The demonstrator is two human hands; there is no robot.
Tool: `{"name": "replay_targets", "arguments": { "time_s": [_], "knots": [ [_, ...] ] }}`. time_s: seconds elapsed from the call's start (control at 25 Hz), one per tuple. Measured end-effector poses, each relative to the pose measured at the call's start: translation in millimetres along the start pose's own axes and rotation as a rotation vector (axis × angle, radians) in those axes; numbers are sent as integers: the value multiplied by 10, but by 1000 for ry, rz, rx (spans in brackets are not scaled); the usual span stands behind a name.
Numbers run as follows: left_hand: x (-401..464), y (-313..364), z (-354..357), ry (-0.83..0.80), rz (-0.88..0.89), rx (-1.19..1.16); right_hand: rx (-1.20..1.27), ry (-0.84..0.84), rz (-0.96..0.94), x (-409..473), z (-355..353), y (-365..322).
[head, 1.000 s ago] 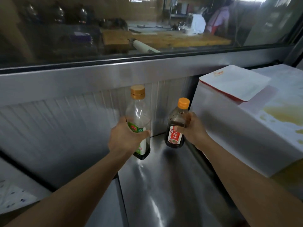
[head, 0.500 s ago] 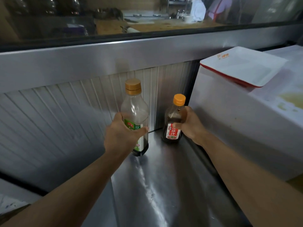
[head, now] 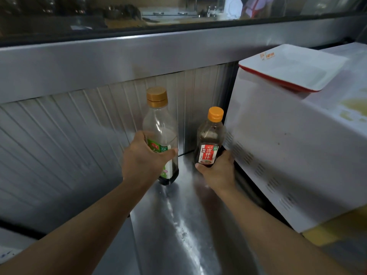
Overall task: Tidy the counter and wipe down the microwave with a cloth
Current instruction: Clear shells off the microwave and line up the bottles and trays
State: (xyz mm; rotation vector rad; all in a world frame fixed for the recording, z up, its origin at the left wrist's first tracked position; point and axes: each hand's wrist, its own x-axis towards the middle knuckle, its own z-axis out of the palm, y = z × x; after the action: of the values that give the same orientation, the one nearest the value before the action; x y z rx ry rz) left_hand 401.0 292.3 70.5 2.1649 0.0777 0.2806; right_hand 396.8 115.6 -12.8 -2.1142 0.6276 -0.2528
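My left hand [head: 145, 157] grips a tall, nearly empty clear bottle [head: 160, 124] with a green label and a gold cap; it stands on the steel counter [head: 178, 231] by the back wall. My right hand [head: 217, 171] holds the base of a shorter dark sauce bottle [head: 210, 135] with a red label and an orange cap, in the corner right beside the white microwave [head: 288, 151]. The microwave's top carries yellowish stains [head: 355, 106]. No cloth is in view.
A white tray with a red rim [head: 292, 66] lies on the microwave. A ribbed steel panel [head: 59, 139] forms the back wall, with a steel ledge and a glass window above. Something yellow [head: 325, 231] shows under the microwave's front corner.
Both bottles have been carried back toward the wall and now stand near the corner. My right hand has slid from the sauce bottle's side down to its base.
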Motion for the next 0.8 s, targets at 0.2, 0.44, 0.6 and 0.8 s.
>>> {"name": "replay_targets", "arguments": {
  "time_s": [0.2, 0.44, 0.6, 0.8],
  "knots": [
    [26, -77, 44, -10, 43, -4, -36, 140, 56, 81, 305, -57],
    [114, -84, 101, -4, 48, -8, -36, 230, 16, 218, 362, -37],
    [143, -67, 146, -3, 35, -1, -59, 261, -28, 316, 338, -40],
    [142, -56, 209, -7, 42, 15, -155, 286, -59, 329, 346, -28]
  ]
}}
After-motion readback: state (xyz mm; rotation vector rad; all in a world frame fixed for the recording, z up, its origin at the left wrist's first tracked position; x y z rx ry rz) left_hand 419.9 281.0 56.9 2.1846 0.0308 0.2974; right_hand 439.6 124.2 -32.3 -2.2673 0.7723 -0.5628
